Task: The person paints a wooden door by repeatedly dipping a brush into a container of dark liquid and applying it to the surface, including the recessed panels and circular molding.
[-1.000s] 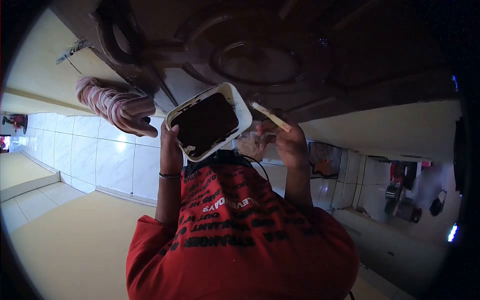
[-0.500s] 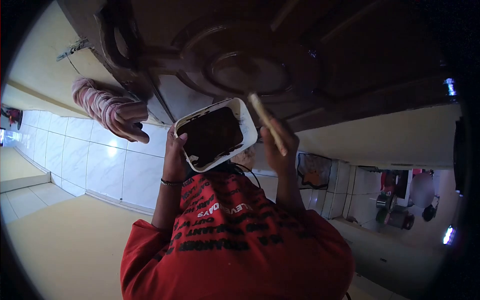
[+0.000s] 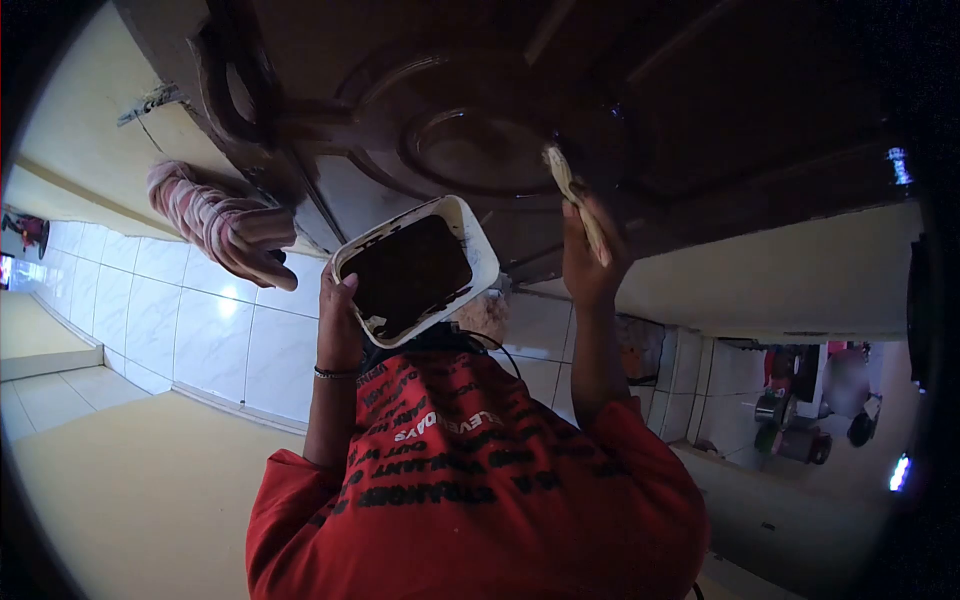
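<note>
Left hand: at the center-left of the frame, the left hand (image 3: 338,325) grips the container's left edge, thumb over the rim; the other fingers are mostly hidden.
Container: the white container (image 3: 484,262), tilted in view, sits mid-frame with dark brown liquid (image 3: 410,270) inside and smears along its walls.
Right hand: right of center, the right hand (image 3: 595,262) has its fingers closed around the brush's handle.
Brush: the pale-handled brush (image 3: 580,205) points toward the upper middle, its tip before the door (image 3: 470,140); whether it touches cannot be told.
Just changed: the brush has moved up and right, away from the container's rim.
Meaning: brushwork now appears centered on the oval panel, with the container held ready below.
Left side: a pink cloth (image 3: 222,222) lies bunched, apart from the container.
</note>
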Demonstrator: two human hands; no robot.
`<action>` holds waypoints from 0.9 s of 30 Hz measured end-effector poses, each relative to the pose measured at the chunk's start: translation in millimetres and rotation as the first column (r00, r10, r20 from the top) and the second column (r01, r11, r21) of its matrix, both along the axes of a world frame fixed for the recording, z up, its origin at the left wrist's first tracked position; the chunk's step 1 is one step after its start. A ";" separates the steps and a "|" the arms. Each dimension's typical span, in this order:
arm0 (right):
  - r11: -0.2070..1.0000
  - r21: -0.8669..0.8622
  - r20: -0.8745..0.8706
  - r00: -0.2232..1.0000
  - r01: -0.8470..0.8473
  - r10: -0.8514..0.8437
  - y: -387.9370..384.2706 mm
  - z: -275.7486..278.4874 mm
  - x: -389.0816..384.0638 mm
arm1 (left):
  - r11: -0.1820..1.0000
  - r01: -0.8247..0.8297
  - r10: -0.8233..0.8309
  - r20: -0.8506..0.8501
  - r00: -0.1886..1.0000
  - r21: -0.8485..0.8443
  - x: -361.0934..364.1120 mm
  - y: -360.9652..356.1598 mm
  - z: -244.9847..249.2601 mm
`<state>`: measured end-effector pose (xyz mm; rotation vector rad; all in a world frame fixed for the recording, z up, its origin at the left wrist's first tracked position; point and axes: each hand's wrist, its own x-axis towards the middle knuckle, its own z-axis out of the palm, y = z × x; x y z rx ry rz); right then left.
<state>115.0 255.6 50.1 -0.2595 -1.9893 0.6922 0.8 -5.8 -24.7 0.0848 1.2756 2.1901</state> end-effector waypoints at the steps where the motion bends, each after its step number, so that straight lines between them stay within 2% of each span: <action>1: 1.000 -0.009 -0.089 0.996 -0.016 0.015 -2.7 2.4 0.6 | 1.000 -0.011 0.011 0.009 1.000 0.001 -0.8 -1.2 -4.4; 2: 1.000 -0.008 -0.087 0.996 -0.018 0.018 -7.5 5.4 1.4 | 1.000 -0.021 0.021 0.018 1.000 0.001 -1.0 -2.5 -7.8; 4: 0.977 0.177 0.204 0.975 -0.121 0.084 -17.3 9.4 1.7 | 1.000 -0.025 0.024 0.019 1.000 0.006 -1.3 -4.2 -11.0; 5: 0.977 0.177 0.204 0.976 -0.117 0.080 -16.1 4.3 -1.4 | 1.000 -0.025 0.025 0.019 0.999 0.009 -1.8 -5.1 -12.0; 7: 0.967 0.189 0.323 0.941 -0.171 0.103 -10.7 -7.0 -9.9 | 1.000 -0.019 0.018 0.021 1.000 0.007 -2.7 -5.7 -10.9; 11: 0.988 0.144 0.189 0.981 -0.064 0.036 5.6 2.9 -2.0 | 0.999 -0.041 0.041 0.015 0.999 -0.010 -2.1 -5.4 -2.5; 13: 0.998 0.069 0.044 0.999 -0.003 0.000 4.5 6.7 7.9 | 0.999 -0.030 0.030 0.020 0.999 0.023 -0.3 -5.7 -0.4; 14: 0.998 0.070 0.046 0.999 -0.006 0.003 0.4 9.2 11.6 | 0.998 -0.023 0.022 0.017 1.000 0.058 -0.7 -4.3 0.0; 16: 0.976 -0.217 0.015 1.000 -0.023 0.027 -17.1 14.6 20.6 | 0.997 -0.036 0.035 0.023 0.999 0.067 -0.5 -2.4 -6.8; 17: 0.973 -0.228 0.019 0.999 -0.029 0.034 -24.8 19.0 25.5 | 0.996 -0.048 0.046 0.025 0.999 0.075 -1.3 -3.7 -9.8; 19: 0.909 -0.414 0.344 0.915 -0.053 0.210 -37.0 24.2 30.7 | 0.997 -0.050 0.049 0.015 0.999 0.051 -4.1 -4.5 -10.4; 20: 0.903 -0.426 0.347 0.912 -0.055 0.219 -41.5 19.4 26.4 | 0.998 -0.037 0.037 0.006 0.999 0.049 -5.4 -4.6 -11.2; 22: 0.872 -0.419 0.357 0.837 -0.253 0.415 -52.7 8.2 15.4 | 0.999 -0.016 0.015 0.011 1.000 0.035 -4.7 -5.2 -8.7; 23: 0.867 -0.428 0.355 0.835 -0.254 0.420 -56.9 5.3 13.0 | 1.000 -0.018 0.017 0.014 1.000 0.026 -5.0 -5.5 -5.9; 25: 0.886 -0.441 0.529 0.756 -0.142 0.385 -62.4 1.5 9.4 | 0.999 0.019 -0.019 -0.009 1.000 0.026 -4.8 -4.8 -2.8; 27: 0.901 -0.424 0.554 0.760 -0.092 0.339 -66.1 2.6 4.9 | 1.000 0.007 -0.007 0.020 1.000 0.016 -3.8 -6.0 -5.7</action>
